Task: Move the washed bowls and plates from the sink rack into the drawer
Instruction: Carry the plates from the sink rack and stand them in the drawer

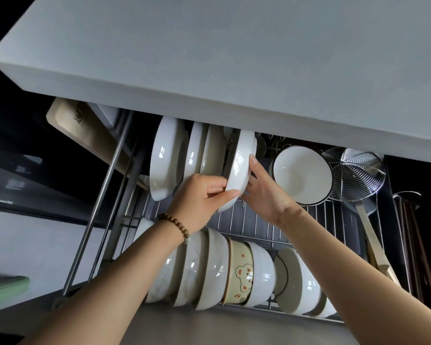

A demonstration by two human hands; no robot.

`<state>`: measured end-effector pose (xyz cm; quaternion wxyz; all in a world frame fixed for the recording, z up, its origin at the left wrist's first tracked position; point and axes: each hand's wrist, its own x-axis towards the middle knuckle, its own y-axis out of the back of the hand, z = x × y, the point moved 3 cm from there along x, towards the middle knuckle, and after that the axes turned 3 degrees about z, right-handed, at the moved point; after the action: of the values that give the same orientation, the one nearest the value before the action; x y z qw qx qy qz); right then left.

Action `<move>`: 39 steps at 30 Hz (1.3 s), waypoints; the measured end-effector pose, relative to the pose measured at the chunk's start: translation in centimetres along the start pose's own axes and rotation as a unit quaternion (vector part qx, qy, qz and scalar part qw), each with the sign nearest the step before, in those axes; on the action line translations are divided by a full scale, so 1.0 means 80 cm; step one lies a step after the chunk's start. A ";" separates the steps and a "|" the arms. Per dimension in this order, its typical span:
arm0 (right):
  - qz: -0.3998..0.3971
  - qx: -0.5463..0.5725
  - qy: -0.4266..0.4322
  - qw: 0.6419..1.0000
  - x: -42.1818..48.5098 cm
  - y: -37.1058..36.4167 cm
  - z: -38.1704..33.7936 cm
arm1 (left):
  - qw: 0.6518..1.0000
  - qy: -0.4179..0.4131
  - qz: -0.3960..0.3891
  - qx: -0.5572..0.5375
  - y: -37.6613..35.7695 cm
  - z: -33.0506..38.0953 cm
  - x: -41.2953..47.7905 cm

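A white plate [240,168] stands on edge in the open drawer's wire rack [254,225], under the countertop. My left hand [199,195] pinches its lower rim with thumb and fingers. My right hand [264,192] touches the plate's right side with straight fingers. Three more white plates [169,155] stand upright to its left. A row of bowls on edge [209,267] fills the drawer's near side, one printed with a bear [240,275]. A black-rimmed white bowl [302,174] leans at the right.
The grey countertop [209,58] overhangs the drawer's back. A wire skimmer [353,173] with a wooden handle lies at the drawer's right, with chopsticks [413,245] beyond it. A wooden cutting board [85,130] stands at the left behind the drawer rail [102,192].
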<state>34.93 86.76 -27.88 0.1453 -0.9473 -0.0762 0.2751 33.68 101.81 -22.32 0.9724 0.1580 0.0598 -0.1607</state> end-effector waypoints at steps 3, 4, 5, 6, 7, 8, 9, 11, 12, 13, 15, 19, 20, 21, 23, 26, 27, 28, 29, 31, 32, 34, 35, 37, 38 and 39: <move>0.004 0.003 0.003 1.000 0.003 0.000 0.005 | 1.000 0.006 -0.009 0.002 0.004 0.001 -0.002; 0.004 0.008 0.003 1.000 0.002 0.001 0.007 | 1.000 0.004 -0.014 0.007 0.005 0.001 -0.003; 0.003 0.013 0.001 1.000 0.002 0.002 0.010 | 1.000 0.003 -0.017 0.010 0.005 0.000 -0.005; 0.002 0.017 -0.004 1.000 0.001 0.002 0.012 | 1.000 0.005 -0.017 0.012 0.005 -0.001 -0.007; 0.003 0.019 -0.009 1.000 0.000 0.002 0.014 | 1.000 0.009 -0.017 0.010 0.005 -0.002 -0.008; 0.004 0.017 -0.012 1.000 0.001 0.002 0.015 | 1.000 0.013 -0.017 0.007 0.005 -0.003 -0.008; 0.006 0.012 -0.015 1.000 0.004 0.002 0.017 | 1.000 0.021 -0.014 0.001 0.005 -0.004 -0.008; 0.017 0.001 -0.021 1.000 0.012 0.003 0.020 | 1.000 0.029 0.000 0.004 0.008 -0.010 -0.006; 0.023 -0.004 -0.026 0.999 0.017 0.004 0.021 | 1.000 0.029 0.006 0.009 0.009 -0.014 -0.004; 0.024 -0.011 -0.031 0.999 0.022 0.003 0.021 | 0.999 0.029 0.010 0.011 0.009 -0.016 -0.001; 0.019 -0.016 -0.042 0.999 0.030 0.000 0.021 | 0.999 0.032 0.018 0.009 0.011 -0.021 0.003; 0.027 0.006 -0.038 0.999 0.041 -0.002 0.024 | 0.999 0.034 0.023 0.002 0.013 -0.030 0.009; 0.031 0.008 -0.040 0.999 0.043 -0.001 0.024 | 0.999 0.036 0.027 0.005 0.013 -0.030 0.010; 0.033 0.007 -0.045 0.998 0.044 -0.002 0.025 | 0.999 0.039 0.030 0.008 0.012 -0.030 0.011; 0.038 0.009 -0.058 0.998 0.044 -0.004 0.025 | 0.998 0.040 0.043 0.017 0.011 -0.028 0.013; 0.042 0.002 -0.059 0.997 0.042 -0.005 0.025 | 0.997 0.050 0.051 0.039 0.008 -0.030 0.014; 0.043 -0.002 -0.054 0.998 0.042 -0.006 0.024 | 0.996 0.053 0.058 0.046 0.007 -0.030 0.015; 0.043 -0.005 -0.049 0.998 0.041 -0.007 0.022 | 0.995 0.054 0.066 0.053 0.006 -0.030 0.016; 0.043 -0.004 -0.048 0.998 0.041 -0.006 0.022 | 0.994 0.054 0.072 0.060 0.005 -0.029 0.016; 0.043 -0.001 -0.050 0.998 0.040 -0.007 0.020 | 0.993 0.043 0.079 0.079 0.002 -0.024 0.016; 0.043 0.001 -0.052 0.998 0.040 -0.008 0.018 | 0.991 0.035 0.079 0.098 0.002 -0.021 0.015; 0.046 0.003 -0.054 0.997 0.041 -0.006 0.019 | 0.986 0.022 0.081 0.147 0.003 -0.017 0.016; 0.047 0.007 -0.054 0.997 0.041 -0.005 0.020 | 0.982 0.018 0.082 0.168 0.004 -0.016 0.016; 0.043 0.015 -0.053 0.998 0.038 -0.007 0.019 | 0.979 0.015 0.073 0.188 0.006 -0.015 0.017; 0.039 0.015 -0.052 0.998 0.037 -0.007 0.019 | 0.980 0.016 0.067 0.187 0.008 -0.015 0.017; 0.038 0.011 -0.052 0.998 0.036 -0.007 0.019 | 0.981 0.020 0.062 0.184 0.009 -0.014 0.016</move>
<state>36.51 88.31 -30.36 0.1409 -0.9323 -0.0449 0.3301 35.05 102.43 -23.41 0.9333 0.3412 0.0384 -0.1050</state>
